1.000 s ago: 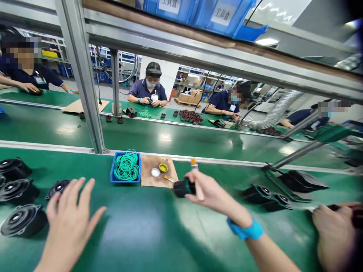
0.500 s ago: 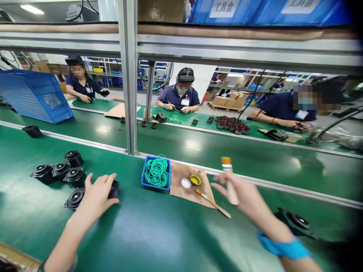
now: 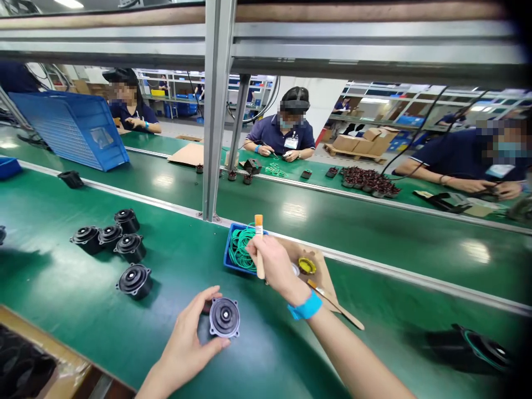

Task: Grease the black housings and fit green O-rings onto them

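Observation:
My left hand [image 3: 189,332] grips a black round motor housing [image 3: 225,317] with a flanged rim, its stepped round face turned toward me. A flat wooden-handled brush [image 3: 259,255] stands upright in my right hand [image 3: 274,263], bristles up. That hand is over a small blue bin [image 3: 227,260] full of green rubber rings [image 3: 241,249]; its fingertips are at the rings, and whether they pinch one I cannot tell. Beside it, a brown cardboard sheet [image 3: 322,269] bears a yellow-rimmed pot [image 3: 307,266], a white lid partly hidden by my wrist, and a second brush [image 3: 336,305].
Several black housings [image 3: 135,280] stand on the green bench to the left. Another housing with a green ring [image 3: 474,349] lies at right. A metal post [image 3: 214,122] rises behind the bin. A cardboard box [image 3: 45,354] is at lower left. Co-workers sit across the bench.
My left hand has brought a housing from the group on the left toward the front middle. My right hand, with the brush, has moved left to the bin. The view has shifted.

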A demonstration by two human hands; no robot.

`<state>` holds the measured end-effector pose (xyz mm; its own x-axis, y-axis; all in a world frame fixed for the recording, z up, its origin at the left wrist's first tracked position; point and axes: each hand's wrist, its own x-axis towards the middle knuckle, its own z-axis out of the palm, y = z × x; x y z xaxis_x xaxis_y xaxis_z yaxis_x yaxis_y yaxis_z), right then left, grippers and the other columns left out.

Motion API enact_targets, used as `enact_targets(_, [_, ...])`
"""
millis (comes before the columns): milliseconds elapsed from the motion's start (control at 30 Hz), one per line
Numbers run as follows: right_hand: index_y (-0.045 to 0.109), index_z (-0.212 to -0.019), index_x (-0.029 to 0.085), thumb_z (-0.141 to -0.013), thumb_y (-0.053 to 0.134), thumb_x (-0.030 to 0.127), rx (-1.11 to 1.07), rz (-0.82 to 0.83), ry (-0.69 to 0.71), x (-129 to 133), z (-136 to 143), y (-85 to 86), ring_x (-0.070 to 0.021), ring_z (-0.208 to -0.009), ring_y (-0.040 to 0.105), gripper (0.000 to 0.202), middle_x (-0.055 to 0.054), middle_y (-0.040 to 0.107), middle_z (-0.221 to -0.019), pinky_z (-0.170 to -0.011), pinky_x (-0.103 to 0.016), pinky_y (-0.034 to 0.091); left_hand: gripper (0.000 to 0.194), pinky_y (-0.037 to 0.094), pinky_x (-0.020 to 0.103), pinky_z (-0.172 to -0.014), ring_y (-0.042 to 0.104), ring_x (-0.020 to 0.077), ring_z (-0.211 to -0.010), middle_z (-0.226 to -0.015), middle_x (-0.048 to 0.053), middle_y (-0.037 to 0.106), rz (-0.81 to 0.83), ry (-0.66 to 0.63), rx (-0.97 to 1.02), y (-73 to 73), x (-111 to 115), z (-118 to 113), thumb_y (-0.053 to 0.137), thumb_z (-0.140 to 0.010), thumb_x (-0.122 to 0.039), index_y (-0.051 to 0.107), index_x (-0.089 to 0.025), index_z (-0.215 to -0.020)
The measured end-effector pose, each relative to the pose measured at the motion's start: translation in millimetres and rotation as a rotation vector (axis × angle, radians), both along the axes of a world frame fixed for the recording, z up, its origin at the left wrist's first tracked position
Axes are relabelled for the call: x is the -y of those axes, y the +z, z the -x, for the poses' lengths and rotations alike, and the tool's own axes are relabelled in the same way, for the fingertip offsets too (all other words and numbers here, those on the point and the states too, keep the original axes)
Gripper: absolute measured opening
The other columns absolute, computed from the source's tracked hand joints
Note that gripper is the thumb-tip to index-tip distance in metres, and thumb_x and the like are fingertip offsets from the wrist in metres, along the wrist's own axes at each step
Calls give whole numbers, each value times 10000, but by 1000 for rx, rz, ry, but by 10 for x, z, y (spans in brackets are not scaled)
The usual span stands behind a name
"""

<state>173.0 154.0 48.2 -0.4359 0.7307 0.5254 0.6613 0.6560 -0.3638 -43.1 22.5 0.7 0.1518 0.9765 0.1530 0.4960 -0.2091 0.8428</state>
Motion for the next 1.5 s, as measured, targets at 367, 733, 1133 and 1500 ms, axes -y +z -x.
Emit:
enact_targets(367, [401, -751, 229, -913, 577, 315, -260, 575, 196, 693, 207, -48, -160, -665, 647, 254, -29, 705, -782, -611, -265, 483, 718, 580, 403, -935, 679, 272, -1088, -1213, 109, 670, -233, -18, 41, -107, 35, -8, 889, -625, -229, 549, -238, -1257])
enact_targets(733, [466, -846, 222, -845, 669, 597, -75, 214, 300, 938, 3, -139, -216, -847, 659, 427, -104, 727, -1052, -774, -371, 515, 395, 619, 386, -854, 712, 271, -1022, -1131, 143, 715, -579, -22, -278, -23, -7, 51, 665, -863, -470, 623, -190, -1139])
enact_targets(1133, [608, -879, 166, -1023, 473, 130, -65, -331, 297, 1171, -37, -392, -195, -821, 738, 201, -90, 786, -948, -804, -388, 554, 43, 625, 365, -880, 698, 314, -1095, -1090, 245, 722, -887, 81, -447, -187, 156, -129, 615, -901, -94, 626, -104, -942])
enact_targets(1500, [616, -758, 168, -1033, 300, 111, -23, -318, 522, 1144, -48, -396, -178, -644, 670, 423, -91, 730, -709, -743, -375, 562, 236, 445, 637, -1047, 648, 314, -1167, -1021, 61, 629, -928, 160, -448, -186, 300, -282, 634, -795, 56, 621, -179, -782])
